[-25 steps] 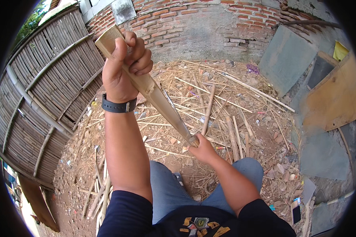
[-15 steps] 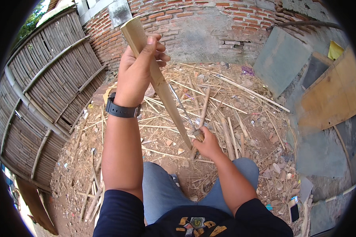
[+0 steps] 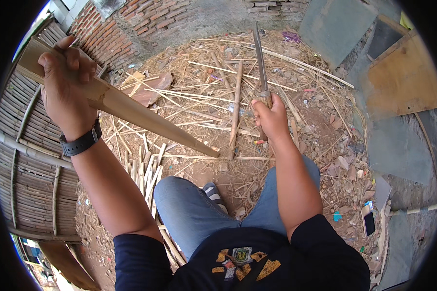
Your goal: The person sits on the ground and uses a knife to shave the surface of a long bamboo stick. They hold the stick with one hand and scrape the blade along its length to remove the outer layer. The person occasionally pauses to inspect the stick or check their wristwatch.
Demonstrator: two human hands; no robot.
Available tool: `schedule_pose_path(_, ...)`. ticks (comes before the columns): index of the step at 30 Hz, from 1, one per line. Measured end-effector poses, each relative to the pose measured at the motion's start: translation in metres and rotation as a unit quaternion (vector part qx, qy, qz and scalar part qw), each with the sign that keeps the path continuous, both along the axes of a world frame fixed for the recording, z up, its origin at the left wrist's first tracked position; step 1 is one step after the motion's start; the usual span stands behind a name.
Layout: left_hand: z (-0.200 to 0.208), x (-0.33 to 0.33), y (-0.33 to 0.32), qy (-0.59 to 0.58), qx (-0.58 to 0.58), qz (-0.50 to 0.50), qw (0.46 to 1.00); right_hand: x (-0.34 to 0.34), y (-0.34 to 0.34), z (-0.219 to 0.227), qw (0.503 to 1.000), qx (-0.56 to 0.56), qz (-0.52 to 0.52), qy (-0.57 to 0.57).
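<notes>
My left hand (image 3: 67, 112), with a black watch on the wrist, grips the upper end of a long split bamboo piece (image 3: 136, 110). The bamboo slants down to the right, its narrow-looking lower end near the ground in front of my knees. In my right hand (image 3: 272, 115) is a machete (image 3: 261, 60), held by its wooden handle with the blade pointing up and away. The blade is apart from the bamboo. Between the two hands a round stick (image 3: 236, 106) lies on the ground, its near end close to the bamboo's lower end.
Thin bamboo strips (image 3: 150, 169) are piled beside my left knee, and more lie scattered ahead. A bamboo fence (image 3: 39, 194) stands left, a brick wall (image 3: 155, 19) at the back. Grey sheets (image 3: 339, 31) and a brown board (image 3: 398, 77) lean right. A phone (image 3: 368, 220) lies lower right.
My left hand has swung left and lower, tilting the bamboo further over. My right hand has moved up and right with the machete, away from the bamboo. The view has shifted too.
</notes>
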State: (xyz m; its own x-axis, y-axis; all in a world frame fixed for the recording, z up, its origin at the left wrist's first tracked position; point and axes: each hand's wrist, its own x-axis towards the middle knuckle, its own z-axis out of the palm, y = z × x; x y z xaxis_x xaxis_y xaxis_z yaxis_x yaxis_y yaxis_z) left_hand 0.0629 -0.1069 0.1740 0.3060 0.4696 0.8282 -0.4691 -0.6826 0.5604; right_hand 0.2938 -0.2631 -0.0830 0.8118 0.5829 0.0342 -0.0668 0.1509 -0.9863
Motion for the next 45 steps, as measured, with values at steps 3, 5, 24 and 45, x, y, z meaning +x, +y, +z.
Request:
schedule_pose_path(3, 0.002, -0.003, 0.009, 0.03, 0.014, -0.066, 0.997, 0.011, -0.006, 0.0, 0.997, 0.047, -0.044, 0.032)
schedule_pose_path(5, 0.006, -0.011, 0.006, 0.056, 0.04, -0.12, 0.99, 0.014, -0.007, -0.001, 0.994, 0.078, -0.068, 0.035)
schedule_pose_path(24, -0.023, 0.031, 0.007, -0.022, -0.075, 0.035, 0.996, -0.025, 0.017, -0.029, 0.978, -0.101, 0.019, -0.179)
schedule_pose_path(45, -0.023, 0.03, 0.005, 0.068, -0.103, -0.037, 0.992, -0.058, -0.035, 0.074, 0.979, 0.081, 0.176, -0.058)
